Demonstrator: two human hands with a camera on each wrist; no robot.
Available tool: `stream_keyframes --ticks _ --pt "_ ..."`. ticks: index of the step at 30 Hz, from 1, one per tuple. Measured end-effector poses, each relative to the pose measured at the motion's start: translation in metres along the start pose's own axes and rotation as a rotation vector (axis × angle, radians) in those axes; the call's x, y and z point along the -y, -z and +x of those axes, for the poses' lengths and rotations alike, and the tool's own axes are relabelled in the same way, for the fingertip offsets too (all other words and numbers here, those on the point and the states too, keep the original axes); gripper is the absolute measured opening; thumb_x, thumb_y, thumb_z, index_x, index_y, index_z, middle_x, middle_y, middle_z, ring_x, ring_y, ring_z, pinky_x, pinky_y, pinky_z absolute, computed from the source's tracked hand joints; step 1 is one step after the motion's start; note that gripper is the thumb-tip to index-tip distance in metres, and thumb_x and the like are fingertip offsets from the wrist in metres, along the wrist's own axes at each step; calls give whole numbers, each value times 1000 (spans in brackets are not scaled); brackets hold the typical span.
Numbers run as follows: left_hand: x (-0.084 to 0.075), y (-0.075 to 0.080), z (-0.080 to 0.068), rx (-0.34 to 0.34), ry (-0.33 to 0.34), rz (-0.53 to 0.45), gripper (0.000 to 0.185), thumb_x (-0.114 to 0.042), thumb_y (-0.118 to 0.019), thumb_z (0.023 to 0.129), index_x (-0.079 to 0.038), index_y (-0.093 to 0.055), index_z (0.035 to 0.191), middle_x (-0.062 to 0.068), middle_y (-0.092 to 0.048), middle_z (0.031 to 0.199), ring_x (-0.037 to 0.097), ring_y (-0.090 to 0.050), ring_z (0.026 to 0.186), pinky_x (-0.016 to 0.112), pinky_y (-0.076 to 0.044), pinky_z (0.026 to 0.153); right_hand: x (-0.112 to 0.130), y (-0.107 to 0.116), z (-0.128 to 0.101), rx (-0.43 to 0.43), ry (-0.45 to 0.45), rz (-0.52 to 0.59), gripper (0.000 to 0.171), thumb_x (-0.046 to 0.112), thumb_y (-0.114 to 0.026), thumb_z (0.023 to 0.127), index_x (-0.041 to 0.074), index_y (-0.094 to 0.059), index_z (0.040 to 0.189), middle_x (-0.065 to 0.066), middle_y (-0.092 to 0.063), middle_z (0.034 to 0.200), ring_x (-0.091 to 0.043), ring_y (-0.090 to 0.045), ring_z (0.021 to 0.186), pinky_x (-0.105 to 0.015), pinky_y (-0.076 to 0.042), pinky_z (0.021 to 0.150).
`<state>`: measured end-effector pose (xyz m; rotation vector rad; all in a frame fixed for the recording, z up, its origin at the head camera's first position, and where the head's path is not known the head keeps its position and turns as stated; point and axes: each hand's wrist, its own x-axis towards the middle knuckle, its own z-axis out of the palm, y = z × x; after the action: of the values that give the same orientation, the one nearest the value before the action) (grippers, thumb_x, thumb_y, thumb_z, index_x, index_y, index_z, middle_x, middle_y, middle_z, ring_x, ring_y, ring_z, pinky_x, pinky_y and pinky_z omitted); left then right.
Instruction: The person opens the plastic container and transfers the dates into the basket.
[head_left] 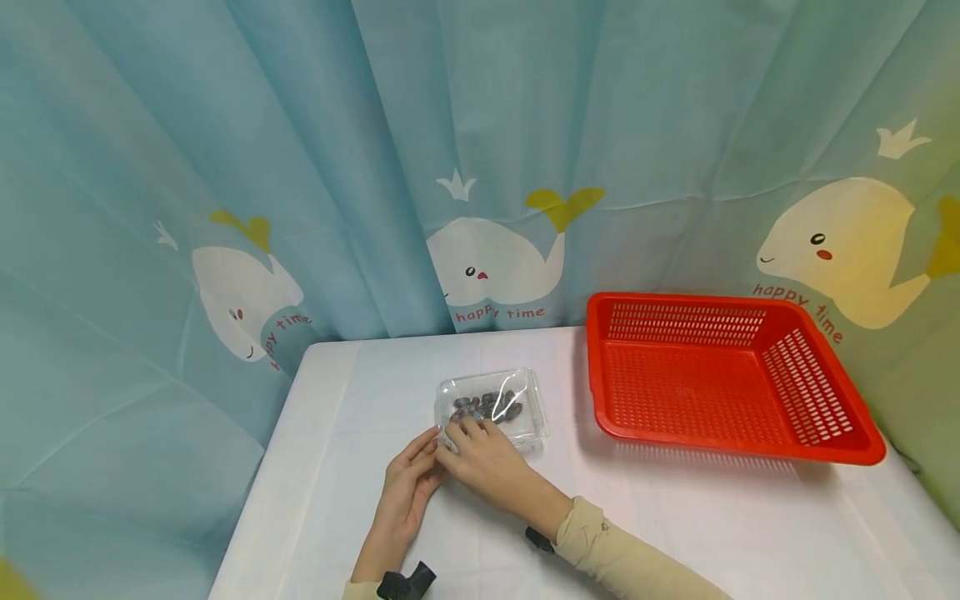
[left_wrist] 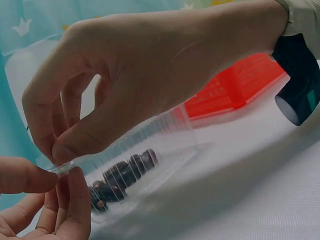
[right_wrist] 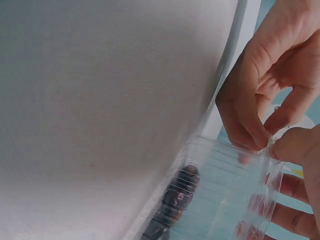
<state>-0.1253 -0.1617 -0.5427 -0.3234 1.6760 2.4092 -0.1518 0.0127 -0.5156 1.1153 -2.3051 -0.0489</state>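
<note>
Clear box (head_left: 532, 407), pinched, lies beyond left hand (head_left: 408, 479) and right hand (head_left: 482, 461).

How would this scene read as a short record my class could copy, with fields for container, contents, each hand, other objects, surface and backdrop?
Container: clear plastic box
Contents: dark, rounded pieces, grouped together; exact kind cannot be told
Left hand: left hand, pinching the box's edge near a corner
Right hand: right hand, fingers at the same corner, pinching the edge
Other object: red slotted basket, to the right of the box
Surface: white table
Backdrop: blue-green curtain with whales and "happy time"
</note>
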Motion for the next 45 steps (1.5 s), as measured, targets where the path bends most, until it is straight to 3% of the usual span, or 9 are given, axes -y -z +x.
stream_keyframes --ticks 7,17,31,45 --pt "1 -2 2 -7 -10 -7 54 -2 -51 104 5 -39 156 14 -54 146 11 -66 120 24 -58 100 1 -2 0 -22 -9 -9 14 34 -68 97 24 -69 108 2 -66 114 -17 -65 103 -32 -56 80" --pt "1 -3 2 -18 -6 -20 54 0 -49 104 5 -39 156 15 -52 149 10 -65 122 24 -57 101 5 -7 -1 -57 -38 -24 23 36 -71 95 22 -68 113 3 -64 111 -16 -64 100 -31 -55 78" --pt "2 -4 2 -27 -17 -11 54 0 -51 103 5 -40 155 12 -54 143 9 -66 118 22 -57 99 8 -13 0 -107 -54 -36 19 32 -70 96 19 -70 109 1 -65 107 -17 -62 93 -32 -56 80" --pt "2 -6 1 -56 -11 -35 53 2 -51 103 5 -41 155 9 -58 135 8 -66 118 21 -56 102 8 -12 0 -57 -57 -35 20 31 -74 95 20 -69 111 2 -62 105 -16 -60 92 -32 -57 82"
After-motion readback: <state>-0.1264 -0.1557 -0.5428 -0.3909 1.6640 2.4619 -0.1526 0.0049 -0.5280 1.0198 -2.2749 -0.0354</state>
